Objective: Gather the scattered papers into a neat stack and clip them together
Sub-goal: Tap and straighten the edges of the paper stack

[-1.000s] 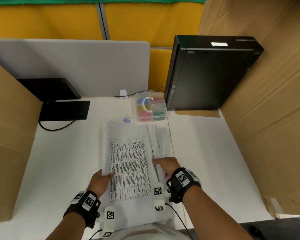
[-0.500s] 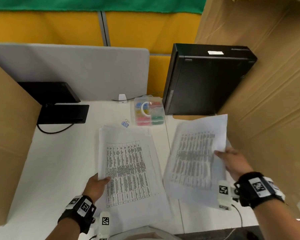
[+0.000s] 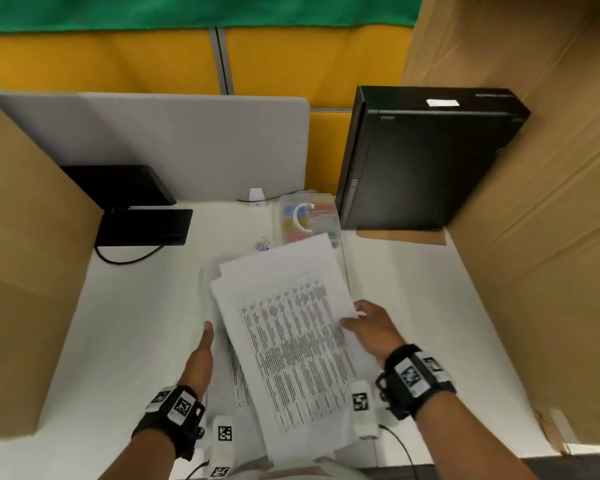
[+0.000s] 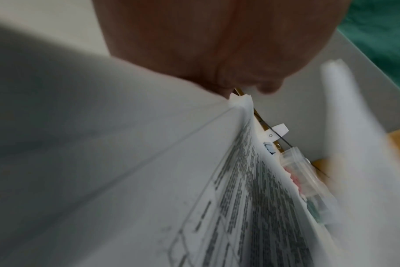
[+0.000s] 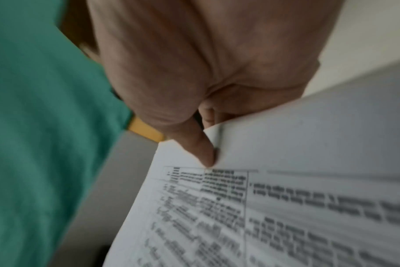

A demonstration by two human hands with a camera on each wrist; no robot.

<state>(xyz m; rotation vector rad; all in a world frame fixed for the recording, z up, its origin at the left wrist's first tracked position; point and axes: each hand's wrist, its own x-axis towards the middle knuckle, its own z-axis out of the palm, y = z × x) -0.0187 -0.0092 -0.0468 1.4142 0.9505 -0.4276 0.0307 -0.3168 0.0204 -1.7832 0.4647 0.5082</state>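
Note:
A loose stack of printed papers lies in the middle of the white desk. My right hand pinches the right edge of a printed sheet and holds it skewed over the stack. In the right wrist view my thumb lies on top of that sheet. My left hand lies straight along the stack's left edge, beside the papers. A small blue binder clip sits on the desk just beyond the stack.
A clear box of coloured clips stands behind the papers, partly covered by the sheet's far corner. A black computer case stands at the back right, a black monitor stand at the back left. Cardboard walls close both sides.
My right hand has carried the lifted sheet from the right side back to the left, over the stack. My left hand has slid from on top of the stack to its left edge.

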